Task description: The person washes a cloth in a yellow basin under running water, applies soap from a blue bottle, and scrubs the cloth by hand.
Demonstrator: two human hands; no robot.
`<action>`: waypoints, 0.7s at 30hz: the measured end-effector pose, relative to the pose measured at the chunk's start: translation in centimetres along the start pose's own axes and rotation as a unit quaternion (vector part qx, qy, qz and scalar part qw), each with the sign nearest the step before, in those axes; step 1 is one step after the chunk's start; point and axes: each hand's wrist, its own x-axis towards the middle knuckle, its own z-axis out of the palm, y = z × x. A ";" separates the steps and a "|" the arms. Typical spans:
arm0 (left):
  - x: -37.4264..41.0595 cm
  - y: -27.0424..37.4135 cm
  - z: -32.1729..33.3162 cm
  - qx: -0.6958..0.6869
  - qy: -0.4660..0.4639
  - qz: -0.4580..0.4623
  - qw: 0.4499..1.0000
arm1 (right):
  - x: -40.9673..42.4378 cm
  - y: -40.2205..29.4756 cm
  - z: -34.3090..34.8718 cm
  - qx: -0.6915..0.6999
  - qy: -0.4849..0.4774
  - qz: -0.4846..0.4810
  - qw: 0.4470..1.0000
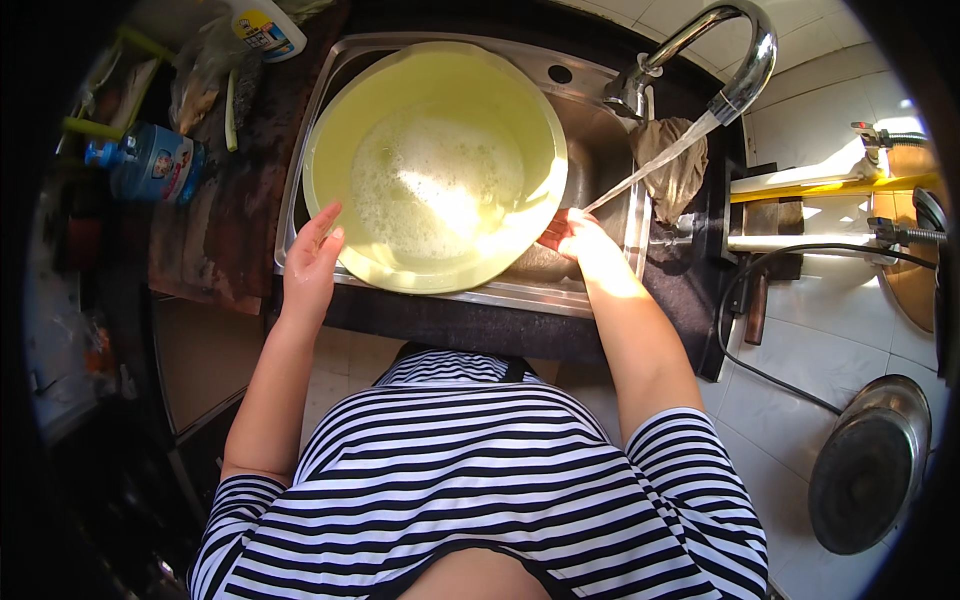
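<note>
A large pale yellow-green plastic basin (330, 142) rests over the stainless steel sink (600, 150), with foamy water in its bottom. My left hand (313, 251) is at the basin's lower left rim, thumb and fingers apart. At the lower right side, my right hand (574, 234) has its fingers close against the basin's outer wall; whether they grip it is hidden. From the chrome faucet (754, 67) a stream of water (652, 165) runs down slantwise to my right hand, outside the basin.
A brown cloth (671, 169) hangs beside the faucet. On the left counter stand a blue pump bottle (157, 165), a white bottle (266, 30) and a plastic bag (199, 82). Pipes (802, 184) and a black cable (750, 277) run at right, near a metal pot (862, 472).
</note>
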 end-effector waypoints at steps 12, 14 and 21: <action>0.8 -0.6 2.2 0.051 -0.027 -0.022 0.998 | 1.7 2.5 2.0 -0.094 0.134 -0.363 0.917; 1.1 -0.3 2.9 0.067 -0.035 -0.016 0.997 | -0.6 1.3 -2.1 -0.098 -0.110 -0.223 0.964; 1.9 -0.6 4.3 0.066 -0.069 -0.008 0.995 | -11.5 -6.8 5.9 -0.626 0.160 -0.155 0.747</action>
